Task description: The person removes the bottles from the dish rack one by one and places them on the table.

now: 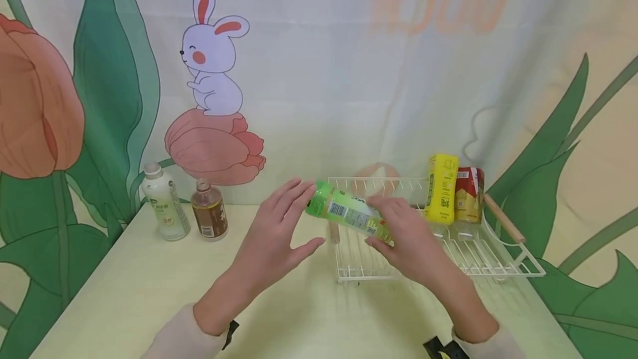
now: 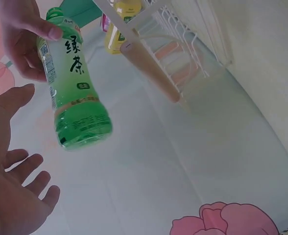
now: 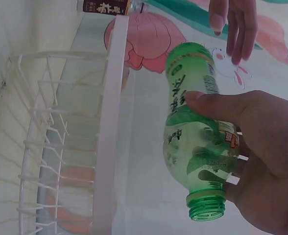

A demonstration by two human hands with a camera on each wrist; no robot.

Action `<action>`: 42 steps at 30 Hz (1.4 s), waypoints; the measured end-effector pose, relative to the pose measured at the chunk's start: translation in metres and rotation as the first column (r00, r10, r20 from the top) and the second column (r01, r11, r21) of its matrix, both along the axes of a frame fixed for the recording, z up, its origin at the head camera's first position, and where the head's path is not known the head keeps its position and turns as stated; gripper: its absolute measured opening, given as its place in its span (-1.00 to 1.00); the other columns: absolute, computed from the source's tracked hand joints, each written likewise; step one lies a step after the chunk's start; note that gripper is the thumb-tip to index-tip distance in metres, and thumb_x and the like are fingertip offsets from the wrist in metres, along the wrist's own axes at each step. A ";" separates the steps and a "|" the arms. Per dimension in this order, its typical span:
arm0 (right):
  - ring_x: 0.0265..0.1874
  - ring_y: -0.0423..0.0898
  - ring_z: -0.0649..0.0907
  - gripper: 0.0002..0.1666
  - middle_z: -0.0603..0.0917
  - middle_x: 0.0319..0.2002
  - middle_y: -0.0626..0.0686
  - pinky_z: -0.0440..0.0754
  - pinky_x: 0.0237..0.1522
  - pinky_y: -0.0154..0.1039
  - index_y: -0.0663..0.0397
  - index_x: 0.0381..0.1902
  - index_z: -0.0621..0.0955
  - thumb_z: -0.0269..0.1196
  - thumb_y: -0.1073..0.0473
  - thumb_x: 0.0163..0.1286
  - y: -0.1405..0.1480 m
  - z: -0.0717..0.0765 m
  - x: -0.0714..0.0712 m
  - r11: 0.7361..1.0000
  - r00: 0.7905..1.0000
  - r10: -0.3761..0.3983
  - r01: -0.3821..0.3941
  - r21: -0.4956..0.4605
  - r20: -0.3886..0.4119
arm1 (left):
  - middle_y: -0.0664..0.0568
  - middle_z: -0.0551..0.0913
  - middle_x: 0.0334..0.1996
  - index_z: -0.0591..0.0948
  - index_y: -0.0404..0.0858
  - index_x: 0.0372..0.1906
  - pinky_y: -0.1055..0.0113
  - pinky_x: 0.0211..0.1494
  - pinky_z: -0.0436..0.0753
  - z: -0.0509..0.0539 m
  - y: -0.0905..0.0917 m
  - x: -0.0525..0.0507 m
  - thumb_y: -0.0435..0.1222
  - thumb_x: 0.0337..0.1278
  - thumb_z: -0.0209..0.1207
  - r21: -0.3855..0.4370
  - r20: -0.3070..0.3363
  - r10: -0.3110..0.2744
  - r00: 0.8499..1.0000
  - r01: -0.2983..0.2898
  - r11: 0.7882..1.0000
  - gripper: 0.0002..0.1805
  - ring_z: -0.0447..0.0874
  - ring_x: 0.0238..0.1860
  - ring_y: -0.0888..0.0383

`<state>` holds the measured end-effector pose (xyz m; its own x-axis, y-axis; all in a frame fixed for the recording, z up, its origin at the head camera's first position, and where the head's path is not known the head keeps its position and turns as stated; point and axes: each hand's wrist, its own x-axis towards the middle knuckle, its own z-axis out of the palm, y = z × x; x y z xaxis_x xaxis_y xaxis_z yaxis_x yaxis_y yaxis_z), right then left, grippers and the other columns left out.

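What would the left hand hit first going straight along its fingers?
Most likely the base of the green bottle held by the right hand; the left hand points that way across a gap, though depth is unclear and it might pass beside it.

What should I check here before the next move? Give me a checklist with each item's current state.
1. Right hand gripping the green bottle: ok.
2. Left hand apart from that bottle: ok, by the left wrist view.
3. Green bottle upright: not ok, tilted well over.
4. Bare space in the white rack: ok, left of the yellow container.
5. Yellow container and red container inside the rack: ok, side by side.
6. Green bottle emptied: cannot tell.
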<state>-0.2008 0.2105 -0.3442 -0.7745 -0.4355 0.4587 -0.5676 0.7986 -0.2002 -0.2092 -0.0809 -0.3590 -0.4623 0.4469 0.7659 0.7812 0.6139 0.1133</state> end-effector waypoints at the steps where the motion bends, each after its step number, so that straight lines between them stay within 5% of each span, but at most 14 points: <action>1: 0.21 0.11 0.58 -0.06 0.65 0.28 0.11 0.66 0.17 0.13 0.12 0.42 0.49 0.67 0.15 0.13 -0.002 0.000 0.002 1.000 1.000 0.014 -0.014 0.019 -0.006 | -0.06 0.44 0.50 0.39 -0.29 0.56 -0.07 0.57 0.36 0.000 0.001 0.000 -0.09 -0.04 0.65 -0.012 0.006 -0.002 1.000 0.002 1.000 0.05 0.26 0.59 -0.10; 9: 0.27 0.08 0.58 -0.06 0.64 0.30 0.06 0.60 0.31 0.10 0.08 0.43 0.49 0.67 0.16 0.13 -0.016 -0.003 0.010 0.991 0.994 0.109 -0.108 0.078 -0.008 | -0.02 0.45 0.51 0.44 -0.17 0.54 -0.01 0.58 0.34 -0.005 0.006 -0.001 -0.02 -0.10 0.68 -0.148 0.031 -0.013 0.999 0.017 0.989 0.06 0.30 0.56 -0.06; 19: 0.29 0.04 0.56 -0.09 0.57 0.33 0.07 0.65 0.27 -0.01 0.16 0.42 0.47 0.65 0.20 0.17 -0.025 0.002 0.017 0.980 0.980 0.197 -0.197 0.032 0.000 | 0.01 0.60 0.24 0.62 -0.19 0.30 0.04 0.43 0.49 -0.008 0.009 -0.004 -0.15 -0.12 0.70 -0.183 0.042 0.035 0.999 -0.027 0.983 -0.20 0.49 0.32 -0.04; 25: 0.24 0.01 0.57 -0.09 0.55 0.32 0.09 0.71 0.18 -0.10 0.19 0.40 0.49 0.66 0.17 0.16 -0.025 0.002 0.018 0.982 0.982 0.190 -0.189 0.028 -0.008 | 0.02 0.63 0.16 0.66 -0.18 0.24 0.05 0.39 0.51 -0.012 0.009 -0.001 -0.16 -0.11 0.69 -0.166 0.028 0.049 0.998 -0.044 0.985 -0.27 0.55 0.22 -0.02; 33: 0.28 0.10 0.58 -0.10 0.60 0.32 0.13 0.63 0.31 0.02 0.18 0.37 0.54 0.69 0.12 0.12 -0.026 0.002 0.013 0.982 0.982 0.157 -0.144 0.120 -0.107 | 0.06 0.69 0.10 0.72 -0.14 0.20 0.07 0.29 0.58 -0.014 0.012 -0.001 -0.09 -0.21 0.73 -0.161 0.004 0.095 0.996 -0.093 0.983 -0.26 0.62 0.16 0.01; 42: 0.29 0.11 0.58 -0.11 0.60 0.33 0.13 0.63 0.31 0.06 0.16 0.38 0.55 0.68 0.11 0.14 -0.023 0.001 0.016 0.982 0.984 0.155 -0.144 0.119 -0.084 | 0.09 0.70 0.06 0.72 -0.12 0.16 0.09 0.25 0.60 -0.020 0.014 0.000 -0.06 -0.20 0.72 -0.158 0.039 0.090 0.995 -0.083 0.984 -0.29 0.63 0.15 0.04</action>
<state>-0.1850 0.1874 -0.3437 -0.6531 -0.5958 0.4675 -0.6942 0.7176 -0.0553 -0.2096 -0.0669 -0.3789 -0.5370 0.5163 0.6672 0.7209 0.6916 0.0450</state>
